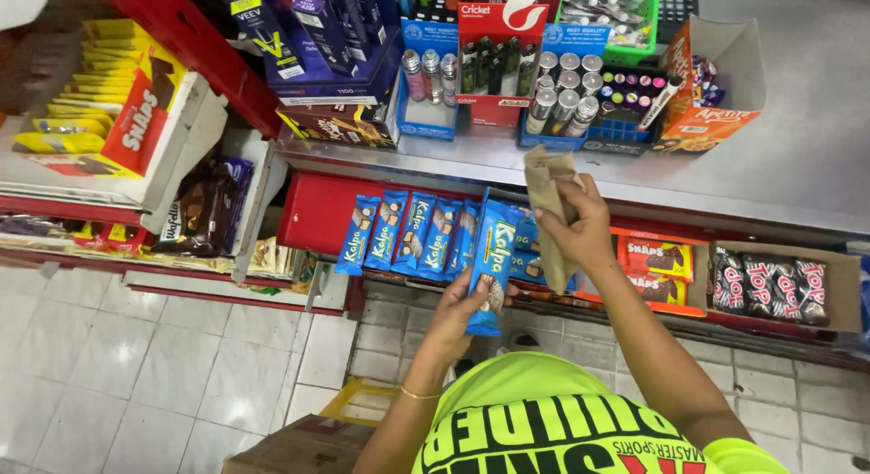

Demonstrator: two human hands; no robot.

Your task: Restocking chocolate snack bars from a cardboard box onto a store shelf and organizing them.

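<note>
Head view, looking down over your chest in a bright yellow-green shirt (544,392) toward a shop counter. Your left hand (462,306) is curled around the lower end of a blue chocolate bar wrapper (492,266), fingers wrapped over its front and thumb behind, so the grip is closed firmly on it. The bar stands nearly upright, tilted slightly, with its top edge reaching the row of matching blue bars (408,234) that lean side by side in a red shelf tray (313,211) below the counter edge. A thin gold bangle (419,394) circles your left wrist.

Your right hand (580,225) is raised just right of the held bar, closed around a crumpled piece of brown cardboard (548,202). The cardboard sticks up above your fingers and hangs down past your palm.

On the grey metal counter (797,157) above stand a red lighter display (494,62), a blue box of small metal-capped tubes (566,98) and an orange open carton (711,84). To the right on the lower shelf sit an orange box of snacks (657,261) and a cardboard tray of dark wrapped bars (770,284). At far left, a yellow and red box (109,102) rests on a white shelf. White floor tiles (136,365) fill the lower left, with a brown cardboard box (304,447) at your feet.
</note>
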